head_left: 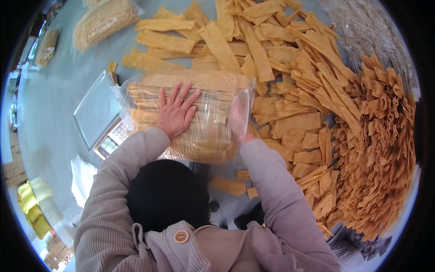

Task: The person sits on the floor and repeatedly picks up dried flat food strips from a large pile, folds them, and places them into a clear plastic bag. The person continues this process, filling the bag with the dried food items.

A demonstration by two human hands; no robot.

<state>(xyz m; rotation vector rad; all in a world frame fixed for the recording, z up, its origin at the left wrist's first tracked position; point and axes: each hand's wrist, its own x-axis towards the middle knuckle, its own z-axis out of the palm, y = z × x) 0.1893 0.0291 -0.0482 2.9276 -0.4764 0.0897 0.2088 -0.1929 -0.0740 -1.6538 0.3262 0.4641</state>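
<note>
A clear plastic bag point(204, 112) lies before me, packed with flat, yellowish strips that look like dried bean curd. My left hand point(176, 110) rests flat on top of it, fingers spread, gripping nothing. At the bag's right end is my right hand point(239, 115), blurred and seen through the plastic film. It is against the ends of the packed strips; its fingers are partly hidden, so I cannot tell whether they grip anything. Loose strips point(222, 51) of the same kind lie beyond the bag and to its right.
A scale with a metal pan point(97, 108) stands left of the bag. Filled bags point(105, 23) lie at the far left. A tall heap of strips point(377, 153) is on the right, with clear plastic point(367, 30) behind. White plastic point(83, 180) lies near my left sleeve.
</note>
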